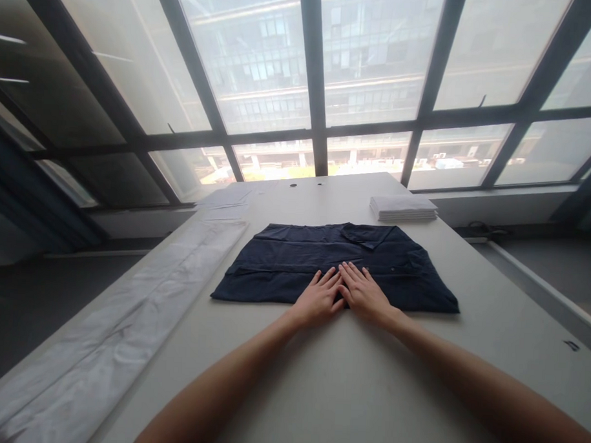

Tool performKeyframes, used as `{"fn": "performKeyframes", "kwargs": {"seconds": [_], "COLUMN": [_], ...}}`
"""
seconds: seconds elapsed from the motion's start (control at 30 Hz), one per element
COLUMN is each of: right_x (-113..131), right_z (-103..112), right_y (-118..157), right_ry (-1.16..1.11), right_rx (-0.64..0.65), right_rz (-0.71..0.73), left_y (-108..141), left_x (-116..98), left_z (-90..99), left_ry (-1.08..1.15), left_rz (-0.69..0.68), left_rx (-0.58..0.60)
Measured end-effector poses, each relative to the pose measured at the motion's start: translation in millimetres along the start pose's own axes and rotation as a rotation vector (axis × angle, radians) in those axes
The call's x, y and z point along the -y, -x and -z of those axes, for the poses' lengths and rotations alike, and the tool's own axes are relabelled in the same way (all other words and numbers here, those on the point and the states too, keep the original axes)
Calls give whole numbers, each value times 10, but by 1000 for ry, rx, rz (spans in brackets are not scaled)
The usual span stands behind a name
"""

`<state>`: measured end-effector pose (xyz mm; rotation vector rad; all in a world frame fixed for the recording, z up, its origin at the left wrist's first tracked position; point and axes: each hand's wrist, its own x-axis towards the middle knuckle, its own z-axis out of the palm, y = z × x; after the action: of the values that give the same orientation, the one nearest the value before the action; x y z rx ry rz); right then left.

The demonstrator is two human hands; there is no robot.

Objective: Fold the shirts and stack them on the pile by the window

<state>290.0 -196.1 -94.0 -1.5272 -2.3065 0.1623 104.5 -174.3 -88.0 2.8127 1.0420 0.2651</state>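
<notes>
A dark navy garment (275, 259), which looks like a folded shirt, lies flat on the white table. A collar-like fold shows along its far edge, right of the middle, and small buttons dot the cloth near my right hand. My left hand (320, 298) rests palm down on the near middle of the cloth, fingers stretched out. Beside it my right hand (363, 292) also lies flat on the cloth, its fingertips meeting those of the left. Neither hand grips anything.
On the left a long white cloth (141, 319) runs along the table (318, 390). White sheets (226, 200) lie at the far left, and a stack of folded white cloth (403, 208) at the far right. Large windows stand behind the table. A small dark mark (571, 345) is at right.
</notes>
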Motion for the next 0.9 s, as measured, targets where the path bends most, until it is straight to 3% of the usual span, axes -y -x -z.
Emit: {"fn": "performKeyframes", "kwargs": {"seconds": [0.33,0.47,0.7,0.9], "right_x": [-120,-405,-1121,-1251], "right_z": [42,142,382,413], "right_y": [38,181,588,657], "right_ry": [52,92,246,244], "right_rx": [77,119,69,78], "right_rz": [-45,-26,-5,-26], "left_y": [0,13,20,17], "left_x": [-11,-38,-23,-32], "left_z": [30,67,53,63], "left_ry": [-9,-23,-7,-13], "left_rz": [16,21,11,23], "left_rx": [24,46,24,39]}}
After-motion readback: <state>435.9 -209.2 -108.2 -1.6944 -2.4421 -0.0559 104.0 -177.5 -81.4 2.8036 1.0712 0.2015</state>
